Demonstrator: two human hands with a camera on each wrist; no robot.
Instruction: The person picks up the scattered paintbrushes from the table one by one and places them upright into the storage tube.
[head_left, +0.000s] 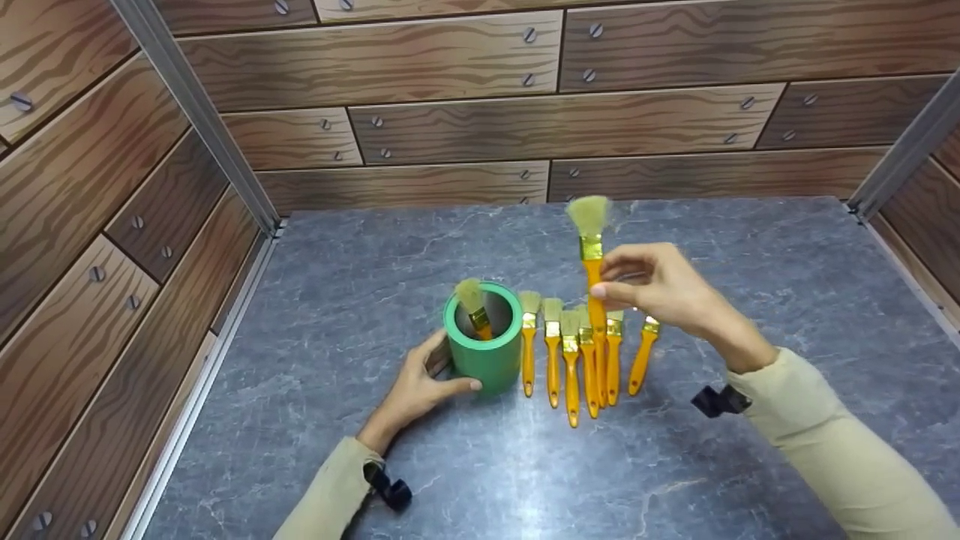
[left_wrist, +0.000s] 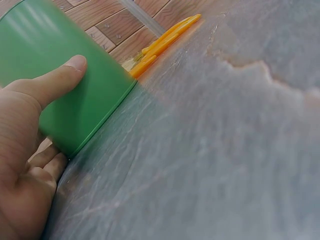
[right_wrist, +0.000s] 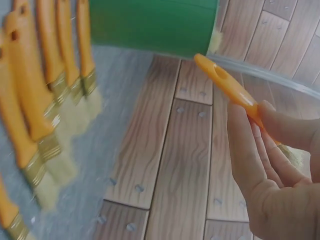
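My left hand holds a green cylindrical can by its left side, thumb across the front. The can stands upright on the tabletop. One paintbrush is inside it, bristles up, leaning to the left above the rim. My right hand pinches another paintbrush by its orange handle between thumb and fingers. That brush is raised, bristles up and handle end down; the right wrist view shows the hole in its handle end. Below it lie several matching paintbrushes in a row, right of the can, bristles pointing away from me.
The tabletop has a dark grey marble pattern. Wood-patterned panels stand behind it and on both sides, with metal posts at the corners. One paintbrush lies slightly apart at the right end of the row.
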